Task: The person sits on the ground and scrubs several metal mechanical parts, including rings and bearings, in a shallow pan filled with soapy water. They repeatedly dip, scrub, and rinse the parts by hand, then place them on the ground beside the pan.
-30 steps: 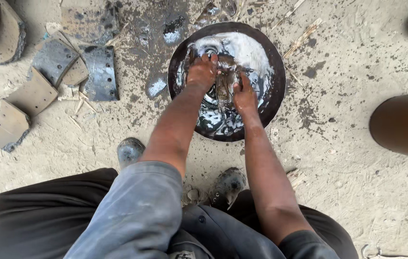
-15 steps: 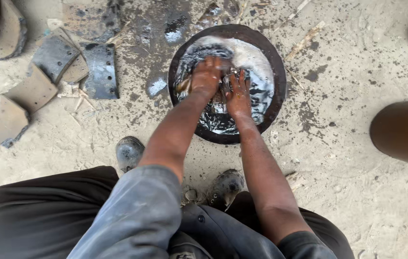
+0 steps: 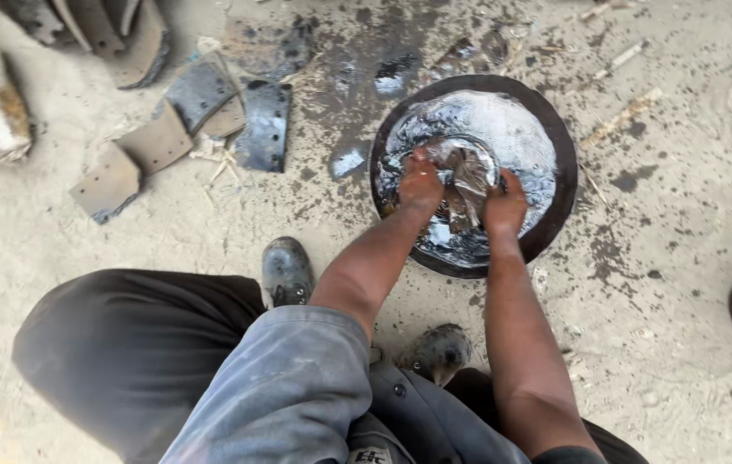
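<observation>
1. Down on the sandy floor [image 3: 125, 249], at about 1 o'clock from our knees, we see a round dark basin [image 3: 562, 172] holding grey, foamy liquid.
2. Our left hand [image 3: 420, 182] sits inside the basin at its 9 o'clock side, fingers curled down onto a wet, brownish rag [image 3: 465, 176].
3. Our right hand [image 3: 505, 206] is at about 6 o'clock within the basin, just beside the left, and its grip is also closed on the same rag.
4. The rag lies bunched between both hands, near the basin's middle, partly in the liquid.
5. Both forearms run down from the basin toward 6 o'clock, the left one coming out of a grey-blue sleeve [image 3: 288, 387].
6. Two dusty dark shoes stand near us: one [image 3: 287, 271] at 8 o'clock of the basin, another [image 3: 439, 351] at its 6 o'clock.
7. At 10 o'clock, well apart from the basin, we see a scatter of curved brake-lining pieces [image 3: 202, 107], some tan, some dark.
8. A black oily stain [image 3: 366, 51] spreads over the floor at 11 o'clock of the basin.
</observation>
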